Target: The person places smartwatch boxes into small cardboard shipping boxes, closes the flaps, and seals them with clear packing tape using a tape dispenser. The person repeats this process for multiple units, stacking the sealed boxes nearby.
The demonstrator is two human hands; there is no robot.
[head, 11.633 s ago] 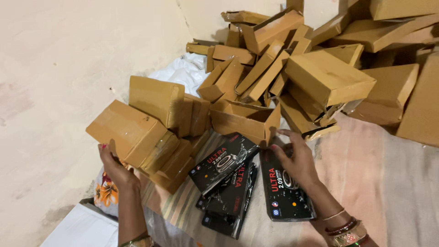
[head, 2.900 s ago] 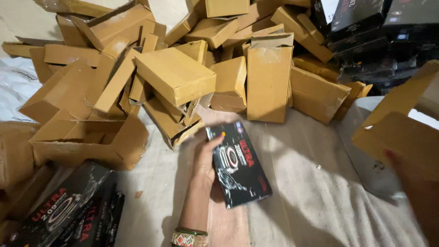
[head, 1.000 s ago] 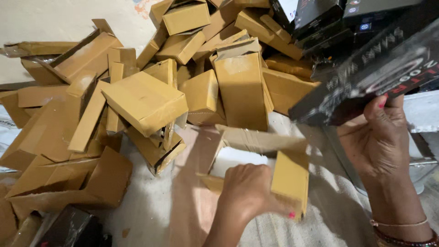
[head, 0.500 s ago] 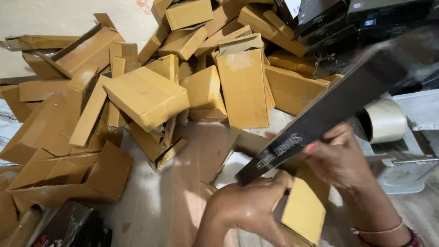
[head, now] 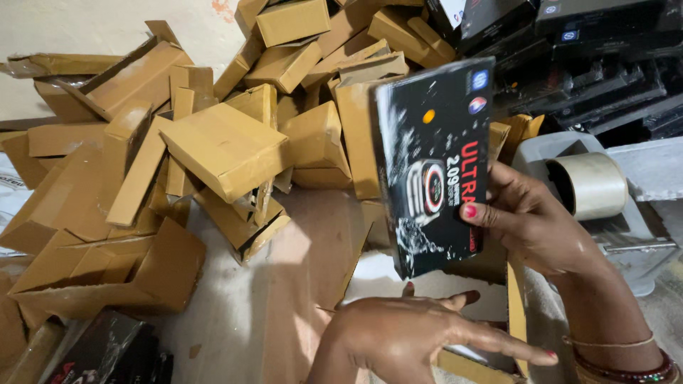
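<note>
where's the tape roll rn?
Head view, right side: the tape roll sits on a grey dispenser, just right of the right hand holding the black box.

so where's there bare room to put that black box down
One free patch: the bare cloth between the brown box heap and the left hand. Behind it the heap is packed tight, with black boxes stacked at the far right. The tape dispenser fills the right hand side.
</note>
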